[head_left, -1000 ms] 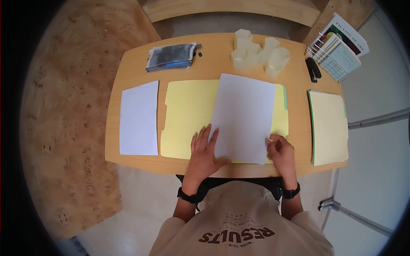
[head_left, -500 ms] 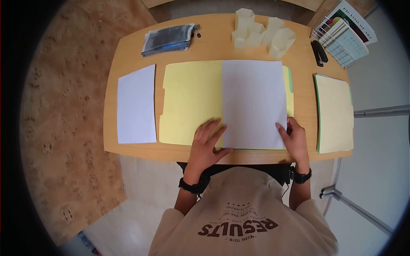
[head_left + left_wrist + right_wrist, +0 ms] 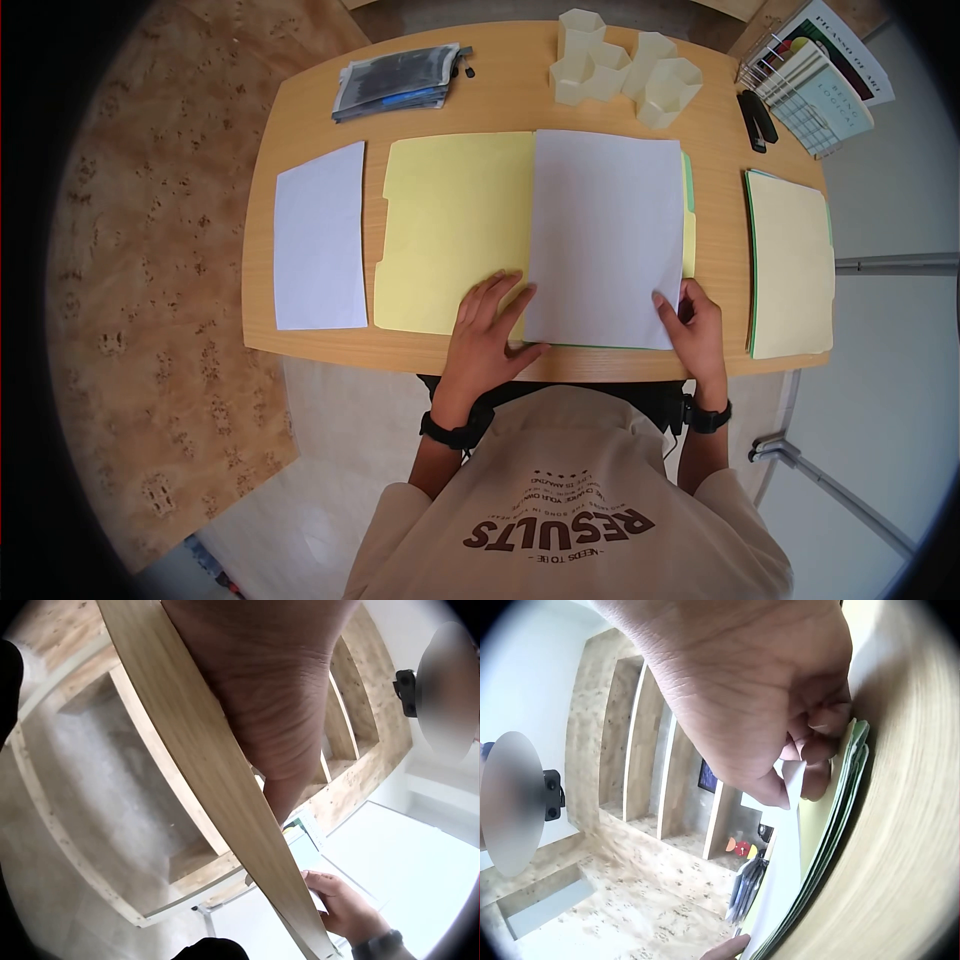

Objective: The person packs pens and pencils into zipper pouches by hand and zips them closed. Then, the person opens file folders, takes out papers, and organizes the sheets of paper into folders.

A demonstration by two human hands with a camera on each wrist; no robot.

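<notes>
An open yellow folder [image 3: 450,230] lies in the middle of the wooden desk [image 3: 500,95]. A white sheet [image 3: 605,235] lies squarely on its right half. My left hand [image 3: 485,335] lies flat, fingers spread, on the folder at the sheet's near left corner. At the sheet's near right corner, my right hand [image 3: 692,325] pinches the paper edge [image 3: 791,784] between thumb and fingers, above the folder's green edges [image 3: 840,817]. The left wrist view shows only the palm [image 3: 277,690] on the desk edge.
A second white sheet [image 3: 320,235] lies at the desk's left, a closed yellow folder [image 3: 790,260] at its right. At the back are a grey pouch [image 3: 395,80], pale hexagonal cups [image 3: 625,65], a black stapler [image 3: 758,120] and a wire rack with booklets [image 3: 815,85].
The white sheet, tilted a second ago, has been turned square and slid onto the folder's right half. My right hand moved with its corner; the left hand stayed flat.
</notes>
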